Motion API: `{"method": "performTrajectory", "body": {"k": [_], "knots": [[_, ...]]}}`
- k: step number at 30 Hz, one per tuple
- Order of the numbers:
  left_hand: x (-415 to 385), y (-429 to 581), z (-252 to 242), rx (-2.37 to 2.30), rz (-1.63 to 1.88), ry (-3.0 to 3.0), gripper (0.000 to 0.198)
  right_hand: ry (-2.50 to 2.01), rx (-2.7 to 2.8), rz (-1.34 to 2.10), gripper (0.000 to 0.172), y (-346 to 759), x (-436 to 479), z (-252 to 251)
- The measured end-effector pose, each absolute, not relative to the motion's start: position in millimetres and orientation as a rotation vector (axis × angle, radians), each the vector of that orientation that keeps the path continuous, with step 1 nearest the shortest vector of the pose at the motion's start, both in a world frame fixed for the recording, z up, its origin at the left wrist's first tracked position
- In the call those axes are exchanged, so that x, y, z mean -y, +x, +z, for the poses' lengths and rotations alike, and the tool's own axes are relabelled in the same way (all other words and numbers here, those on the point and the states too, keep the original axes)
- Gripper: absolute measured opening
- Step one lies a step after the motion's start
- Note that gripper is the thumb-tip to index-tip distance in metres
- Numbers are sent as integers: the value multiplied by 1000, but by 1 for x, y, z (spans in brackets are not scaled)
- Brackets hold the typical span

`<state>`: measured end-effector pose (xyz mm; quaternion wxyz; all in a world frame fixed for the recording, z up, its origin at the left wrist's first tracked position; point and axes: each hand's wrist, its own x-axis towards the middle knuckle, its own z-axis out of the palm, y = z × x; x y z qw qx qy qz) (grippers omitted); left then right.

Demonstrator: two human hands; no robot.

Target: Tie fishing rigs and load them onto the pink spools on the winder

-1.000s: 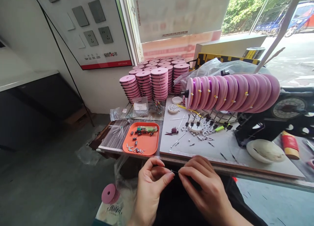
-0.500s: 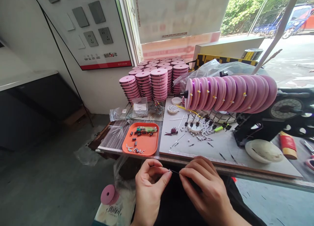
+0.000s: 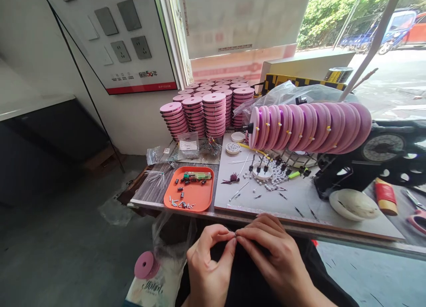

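Observation:
My left hand (image 3: 213, 256) and my right hand (image 3: 271, 249) meet fingertip to fingertip over my lap, just below the table's front edge. Thumb and forefinger of each are pinched together. A tiny dark piece sits between the fingertips, mostly covered, and I cannot make out its kind. Closest to the hands on the table are an orange tray (image 3: 171, 189), with small black pieces and short metal bits in it, and a pale board (image 3: 233, 214) strewn with white beads (image 3: 279, 176) and thin dark pieces.
Behind the tray stand stacks of pink foam spools (image 3: 214, 114). A row of pink spools (image 3: 309, 126) sits on a black machine (image 3: 362, 160) at right. A white bowl (image 3: 354, 205), a red roll (image 3: 386, 196) and scissors (image 3: 417, 218) lie near it. More spools (image 3: 144, 265) rest low at left.
My hands have come together: the gap with the thin strand between the fingertips has closed. The view has shifted slightly.

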<state>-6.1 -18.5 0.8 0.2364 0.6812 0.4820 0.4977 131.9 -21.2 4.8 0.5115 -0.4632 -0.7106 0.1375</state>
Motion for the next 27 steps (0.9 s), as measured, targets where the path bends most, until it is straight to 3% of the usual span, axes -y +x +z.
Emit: {"method": "performTrajectory", "body": {"k": [4,14,19,22,25,27], "knots": [[17,-6,3,-1310,1331,1889,22,-1150,1655,474,9,134,21,2],[13,-4,-2,-1101,1434,2336,23,-1110,1703,333,11,134,18,6],[9,-5,-3,-1241,1172,2105,13,-1042,1911,-124,11,155,-4,4],[8,-9,-3,-1292,939,2019,6,-913,2186,-223,14,168,-20,4],[6,-10,-7,-1303,826,2000,9,-802,2347,-258,23,174,-31,5],[4,-9,-12,-1298,794,2045,22,-753,2393,-267,26,174,-35,6]]}}
